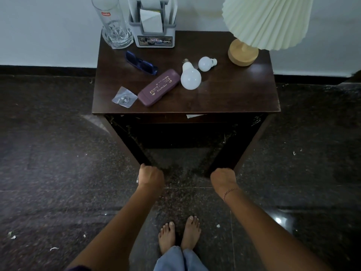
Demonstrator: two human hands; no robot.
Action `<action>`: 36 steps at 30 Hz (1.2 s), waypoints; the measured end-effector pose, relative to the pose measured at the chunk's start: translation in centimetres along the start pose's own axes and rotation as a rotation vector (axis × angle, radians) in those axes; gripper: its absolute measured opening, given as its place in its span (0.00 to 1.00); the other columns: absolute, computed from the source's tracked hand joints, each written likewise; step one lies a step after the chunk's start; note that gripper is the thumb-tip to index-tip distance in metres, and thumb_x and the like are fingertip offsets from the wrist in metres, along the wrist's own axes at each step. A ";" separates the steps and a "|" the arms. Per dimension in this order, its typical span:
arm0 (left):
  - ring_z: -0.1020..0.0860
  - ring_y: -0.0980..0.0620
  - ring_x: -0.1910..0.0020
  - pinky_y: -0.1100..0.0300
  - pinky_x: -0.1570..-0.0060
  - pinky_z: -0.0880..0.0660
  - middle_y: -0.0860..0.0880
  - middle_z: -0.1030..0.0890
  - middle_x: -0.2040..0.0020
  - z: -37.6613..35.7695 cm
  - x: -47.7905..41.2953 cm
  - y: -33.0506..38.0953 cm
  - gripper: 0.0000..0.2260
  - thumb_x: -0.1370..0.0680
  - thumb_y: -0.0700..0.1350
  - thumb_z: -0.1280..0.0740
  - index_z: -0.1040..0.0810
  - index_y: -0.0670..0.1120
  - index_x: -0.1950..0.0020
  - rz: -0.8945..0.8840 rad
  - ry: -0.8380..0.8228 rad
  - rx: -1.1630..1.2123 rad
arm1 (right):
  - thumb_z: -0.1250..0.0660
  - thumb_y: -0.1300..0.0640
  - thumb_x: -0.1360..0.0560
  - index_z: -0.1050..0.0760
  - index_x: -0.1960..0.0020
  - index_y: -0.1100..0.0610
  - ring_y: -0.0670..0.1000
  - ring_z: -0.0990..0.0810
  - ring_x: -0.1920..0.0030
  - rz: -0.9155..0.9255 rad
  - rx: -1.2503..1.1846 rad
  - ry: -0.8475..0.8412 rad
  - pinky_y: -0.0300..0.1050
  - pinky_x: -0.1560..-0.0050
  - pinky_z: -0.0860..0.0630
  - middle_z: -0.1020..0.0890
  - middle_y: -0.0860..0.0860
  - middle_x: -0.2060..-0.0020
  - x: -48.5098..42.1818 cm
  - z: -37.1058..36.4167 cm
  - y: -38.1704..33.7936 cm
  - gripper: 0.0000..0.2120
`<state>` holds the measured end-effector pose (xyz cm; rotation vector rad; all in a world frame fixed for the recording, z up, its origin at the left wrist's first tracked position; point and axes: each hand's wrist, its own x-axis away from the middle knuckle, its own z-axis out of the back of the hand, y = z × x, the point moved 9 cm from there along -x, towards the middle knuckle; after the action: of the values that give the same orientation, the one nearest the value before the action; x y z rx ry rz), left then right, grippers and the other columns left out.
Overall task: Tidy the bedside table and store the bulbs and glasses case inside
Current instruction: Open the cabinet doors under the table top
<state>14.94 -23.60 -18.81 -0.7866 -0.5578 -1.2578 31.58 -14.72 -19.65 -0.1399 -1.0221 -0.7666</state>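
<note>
The dark wooden bedside table [224, 94] stands against the wall. On its top lie a large white bulb [190, 78], a small white bulb [205, 63] and a shut maroon glasses case [158, 87] with gold lettering. Below the top, the front is open and dark inside. My left hand [151, 176] is fisted at the lower end of the left front panel [129, 139]. My right hand [223, 178] is fisted at the lower end of the right front panel [238, 143]. The fingers of both hands are hidden.
Blue glasses [141, 63] and a small plastic packet [124, 97] lie left of the case. A tall drinking glass [115, 22] and a grey organiser [154, 26] stand at the back left. A lamp [242, 53] with a pleated shade stands at the back right. My bare feet [179, 235] are on the dark speckled floor.
</note>
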 end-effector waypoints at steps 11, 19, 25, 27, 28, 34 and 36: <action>0.29 0.45 0.32 0.48 0.27 0.43 0.45 0.26 0.32 -4.7 1.9 -0.5 0.18 0.20 0.39 0.43 0.32 0.42 0.30 -0.103 -0.034 -0.201 | 0.34 0.63 0.27 0.21 0.45 0.61 0.53 0.22 0.42 -0.009 0.022 0.025 0.44 0.36 0.30 0.18 0.56 0.46 3.0 -3.7 2.3 0.11; 0.32 0.42 0.30 0.44 0.27 0.44 0.42 0.27 0.31 -7.9 2.7 -1.4 0.19 0.20 0.37 0.45 0.36 0.39 0.28 -0.122 -0.037 -0.313 | 0.16 0.60 0.65 0.21 0.76 0.68 0.60 0.16 0.68 0.021 0.107 0.318 0.46 0.66 0.18 0.19 0.66 0.73 4.6 -6.9 6.5 0.23; 0.30 0.38 0.32 0.44 0.34 0.34 0.39 0.28 0.31 -12.0 2.7 -3.6 0.22 0.23 0.34 0.37 0.35 0.37 0.29 -0.073 -0.083 -0.528 | 0.48 0.68 0.22 0.40 0.30 0.70 0.61 0.42 0.26 0.054 0.170 0.139 0.52 0.24 0.50 0.39 0.68 0.28 3.7 -12.0 9.0 0.21; 0.32 0.37 0.31 0.44 0.33 0.34 0.37 0.31 0.30 -12.9 2.9 -4.1 0.24 0.24 0.33 0.36 0.36 0.37 0.29 -0.049 -0.099 -0.583 | 0.47 0.69 0.23 0.41 0.30 0.70 0.61 0.43 0.25 0.053 0.197 0.117 0.52 0.24 0.50 0.40 0.67 0.28 3.7 -12.6 9.2 0.22; 0.32 0.37 0.30 0.44 0.33 0.34 0.37 0.32 0.29 -13.2 3.0 -4.2 0.25 0.24 0.33 0.36 0.37 0.36 0.28 -0.034 -0.115 -0.600 | 0.47 0.69 0.23 0.41 0.29 0.70 0.61 0.43 0.25 0.045 0.195 0.114 0.52 0.24 0.50 0.40 0.68 0.28 3.6 -12.7 9.3 0.22; 0.35 0.39 0.29 0.47 0.32 0.38 0.39 0.32 0.29 -12.6 4.8 -3.1 0.19 0.19 0.42 0.44 0.35 0.37 0.29 0.000 -0.218 -0.526 | 0.49 0.64 0.21 0.37 0.30 0.65 0.59 0.42 0.25 -0.046 0.124 0.045 0.51 0.24 0.49 0.38 0.66 0.28 3.2 -12.4 8.9 0.20; 0.38 0.39 0.27 0.47 0.30 0.41 0.39 0.34 0.27 -11.6 4.9 -2.3 0.20 0.19 0.43 0.45 0.36 0.37 0.29 -0.003 -0.212 -0.469 | 0.49 0.63 0.20 0.34 0.31 0.62 0.59 0.41 0.26 -0.052 0.094 0.041 0.50 0.24 0.48 0.35 0.63 0.29 2.9 -11.7 8.5 0.19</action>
<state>13.28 -35.97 -21.88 -1.3227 -0.4356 -1.3343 46.17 -15.19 -21.59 -0.0167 -1.0244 -0.7638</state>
